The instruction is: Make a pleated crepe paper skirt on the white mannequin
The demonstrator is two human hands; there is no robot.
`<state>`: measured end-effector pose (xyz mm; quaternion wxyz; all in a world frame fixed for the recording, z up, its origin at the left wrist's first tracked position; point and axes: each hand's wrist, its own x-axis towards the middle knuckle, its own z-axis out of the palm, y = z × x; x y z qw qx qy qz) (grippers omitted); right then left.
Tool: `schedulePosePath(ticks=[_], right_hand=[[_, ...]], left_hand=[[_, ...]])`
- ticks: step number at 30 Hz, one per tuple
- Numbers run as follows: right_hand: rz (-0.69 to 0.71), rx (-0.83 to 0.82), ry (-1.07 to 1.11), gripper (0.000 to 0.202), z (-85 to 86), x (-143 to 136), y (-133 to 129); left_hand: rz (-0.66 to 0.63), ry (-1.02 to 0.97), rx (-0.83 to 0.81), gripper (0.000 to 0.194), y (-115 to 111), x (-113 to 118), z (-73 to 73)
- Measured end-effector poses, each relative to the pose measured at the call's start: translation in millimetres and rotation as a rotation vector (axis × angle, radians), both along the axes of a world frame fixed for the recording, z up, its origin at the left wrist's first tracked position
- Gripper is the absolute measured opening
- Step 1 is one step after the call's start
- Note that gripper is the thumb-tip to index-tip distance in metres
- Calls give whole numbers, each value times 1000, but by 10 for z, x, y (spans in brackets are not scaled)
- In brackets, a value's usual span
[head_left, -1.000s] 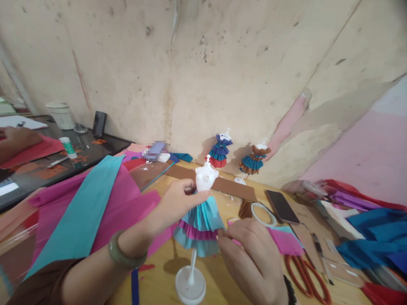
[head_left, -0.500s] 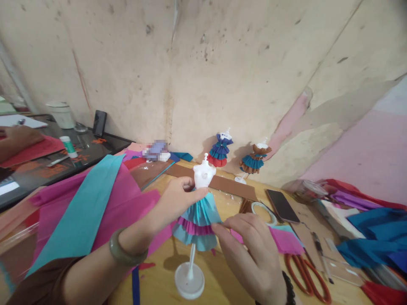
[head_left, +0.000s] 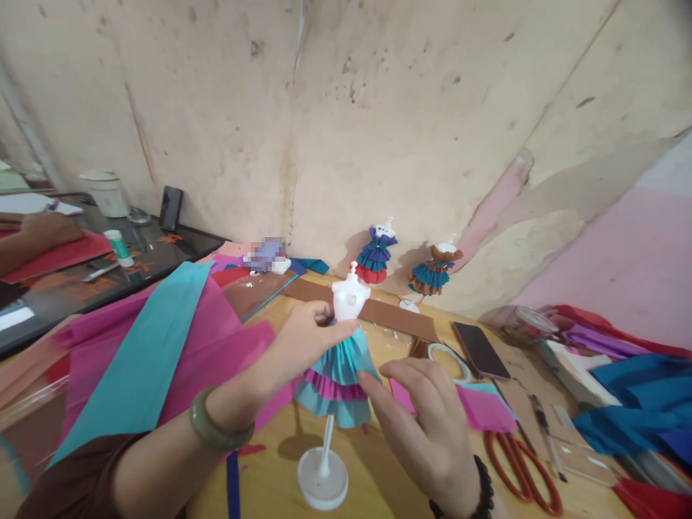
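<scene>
Head cam: left grip (head_left: 303,339) pinches white plastic mannequin (head_left: 350,297) mid-frame, right grip (head_left: 427,418) half-open at turquoise-magenta ruffled skirt (head_left: 342,360); probably ruffle-fluffing, needs gentleness.

White mannequin (head_left: 350,297) kinda leaning right, lower middle of the frame, bare up top; skirt (head_left: 339,386)'s all ruffly, aqua-magenta-aqua tiers.

A dark brown fabric sleeve (head_left: 81,476), softly creased, covered the person's left arm partway down the forearm (head_left: 162,461). Farther along, a smooth, rounded, grey-green bangle (head_left: 201,422) with a faint sheen circled the left wrist (head_left: 238,400), while a bracelet of small, round black beads (head_left: 486,489), strung close together, ringed the right wrist (head_left: 457,476). The left hand (head_left: 305,335) and right hand (head_left: 424,418) were bare to the fingertips.
</scene>
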<state>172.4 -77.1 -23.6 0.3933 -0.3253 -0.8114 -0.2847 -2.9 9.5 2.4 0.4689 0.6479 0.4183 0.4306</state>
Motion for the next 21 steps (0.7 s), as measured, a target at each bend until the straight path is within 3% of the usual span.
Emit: schedulePosePath(ticks=[5,8,12,16,21], right_hand=[[85,-77,-29,21,26,-18,-12],[144,-107,75,21,54,-27,-33],[132,-244,381,20,63,7,-8],[87,-505,609,8,6,85,92],[109,-737,712,23,-71,146,190]], left_hand=[[26,-3,-21,26,-4,-9,27],[40,13,-32,25,8,-41,50],[-120,-11,19,22,-27,-34,37],[-264,-3,95,22,-100,13,25],[-321,-20,103,26,-131,38,8]])
